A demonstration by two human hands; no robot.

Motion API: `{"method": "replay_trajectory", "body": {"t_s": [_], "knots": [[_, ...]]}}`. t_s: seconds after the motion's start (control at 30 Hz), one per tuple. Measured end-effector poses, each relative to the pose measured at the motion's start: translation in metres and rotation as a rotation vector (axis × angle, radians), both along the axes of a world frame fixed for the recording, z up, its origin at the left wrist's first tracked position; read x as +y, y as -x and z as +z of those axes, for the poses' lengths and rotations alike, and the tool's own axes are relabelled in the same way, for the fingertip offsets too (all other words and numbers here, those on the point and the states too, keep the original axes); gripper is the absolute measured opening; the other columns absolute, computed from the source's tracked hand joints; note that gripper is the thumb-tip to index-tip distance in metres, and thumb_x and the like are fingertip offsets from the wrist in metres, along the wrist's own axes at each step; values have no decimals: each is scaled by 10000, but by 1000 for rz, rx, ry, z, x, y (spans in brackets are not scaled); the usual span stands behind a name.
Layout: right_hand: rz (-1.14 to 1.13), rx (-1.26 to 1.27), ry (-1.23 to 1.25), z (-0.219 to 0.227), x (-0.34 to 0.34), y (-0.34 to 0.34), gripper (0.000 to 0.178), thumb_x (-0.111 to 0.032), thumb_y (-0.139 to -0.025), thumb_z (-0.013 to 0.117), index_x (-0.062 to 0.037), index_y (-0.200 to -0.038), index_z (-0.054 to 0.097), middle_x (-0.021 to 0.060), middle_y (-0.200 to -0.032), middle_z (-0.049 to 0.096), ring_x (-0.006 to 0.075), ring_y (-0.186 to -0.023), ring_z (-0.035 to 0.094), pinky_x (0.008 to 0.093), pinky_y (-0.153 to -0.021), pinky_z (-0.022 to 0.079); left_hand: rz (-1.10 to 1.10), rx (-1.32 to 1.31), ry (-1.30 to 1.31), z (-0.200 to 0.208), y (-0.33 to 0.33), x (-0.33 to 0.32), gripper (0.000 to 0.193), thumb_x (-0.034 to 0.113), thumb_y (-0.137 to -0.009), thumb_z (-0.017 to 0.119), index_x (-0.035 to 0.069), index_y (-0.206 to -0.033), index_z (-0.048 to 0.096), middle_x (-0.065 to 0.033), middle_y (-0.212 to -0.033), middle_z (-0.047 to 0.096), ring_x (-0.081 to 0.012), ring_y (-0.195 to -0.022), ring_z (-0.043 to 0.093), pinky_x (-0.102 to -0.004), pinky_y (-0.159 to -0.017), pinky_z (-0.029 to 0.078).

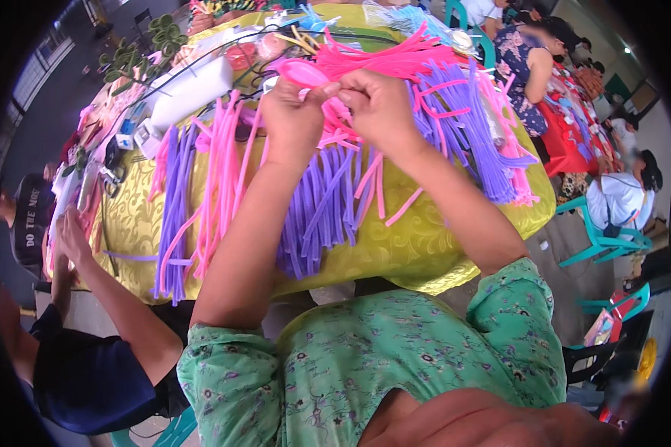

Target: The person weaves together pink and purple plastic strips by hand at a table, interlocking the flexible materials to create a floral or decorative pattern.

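Over the far part of the table, my left hand (pixel 294 123) pinches a bright pink chenille stem loop (pixel 303 72), whose rounded end rises beyond my fingers. My right hand (pixel 380 112) is closed with its fingertips meeting the left ones at the base of the loop; what lies between them is partly hidden. Below my hands are purple chenille stems (pixel 317 205) in a loose bundle. To the left lie pink stems (pixel 220 179) and more purple stems (pixel 175 208). Hot pink stems (pixel 395 59) lie behind my right hand, with a large purple bundle (pixel 458 119) to its right.
A yellow patterned tablecloth (pixel 417 257) covers the table. At back left are a white foam-like roll (pixel 191 93), small white boxes (pixel 130 127), dark cords and green leafy stems (pixel 156 41). A co-worker's hand (pixel 71 235) is at the left edge. Teal chairs (pixel 600 235) and people are at right.
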State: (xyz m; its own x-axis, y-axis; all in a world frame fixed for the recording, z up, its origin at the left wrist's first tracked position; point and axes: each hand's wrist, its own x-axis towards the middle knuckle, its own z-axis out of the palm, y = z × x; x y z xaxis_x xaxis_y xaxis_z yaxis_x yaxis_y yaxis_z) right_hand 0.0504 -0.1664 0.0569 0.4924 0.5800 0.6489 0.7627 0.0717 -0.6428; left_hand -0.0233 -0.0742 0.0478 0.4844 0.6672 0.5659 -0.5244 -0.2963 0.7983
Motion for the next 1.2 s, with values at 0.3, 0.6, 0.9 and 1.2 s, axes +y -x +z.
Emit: {"method": "replay_trajectory", "body": {"t_s": [0.3, 0.6, 0.9, 1.2], "knots": [[468, 594, 136, -1, -11, -25, 59, -50, -773, 579, -15, -725, 579, -28, -587, 485, 31, -486, 382, 186, -452, 293, -184, 262, -264, 9, 10, 21, 194, -25, -665, 661, 40, -838, 602, -30, -803, 612, -123, -760, 560, -259, -713, 434], [499, 734, 207, -7, -8, -17, 44, -45, -805, 540, -21, -797, 575, -33, -611, 476, 38, -486, 357, 194, -454, 296, -235, 369, -229, 10, 12, 28, 218, -4, -667, 669, 35, -869, 596, -68, -825, 628, -129, -752, 562, -277, -715, 434], [386, 506, 241, -11, -3, -16, 98, -33, -840, 492, 4, -889, 567, 20, -690, 557, 77, -601, 515, 217, -574, 435, 54, 414, -543, 11, 9, 28, 195, 62, -646, 684, 36, -821, 601, -183, -749, 588, -321, -686, 565, -367, -648, 440], [294, 472, 204, -14, -1, -25, 89, -39, -824, 527, -9, -893, 573, 36, -767, 597, 78, -663, 546, 218, -598, 443, 104, 314, -388, -4, -2, 33, 158, 62, -698, 663, -4, -823, 592, -155, -680, 613, -201, -616, 598, -313, -563, 448]]}}
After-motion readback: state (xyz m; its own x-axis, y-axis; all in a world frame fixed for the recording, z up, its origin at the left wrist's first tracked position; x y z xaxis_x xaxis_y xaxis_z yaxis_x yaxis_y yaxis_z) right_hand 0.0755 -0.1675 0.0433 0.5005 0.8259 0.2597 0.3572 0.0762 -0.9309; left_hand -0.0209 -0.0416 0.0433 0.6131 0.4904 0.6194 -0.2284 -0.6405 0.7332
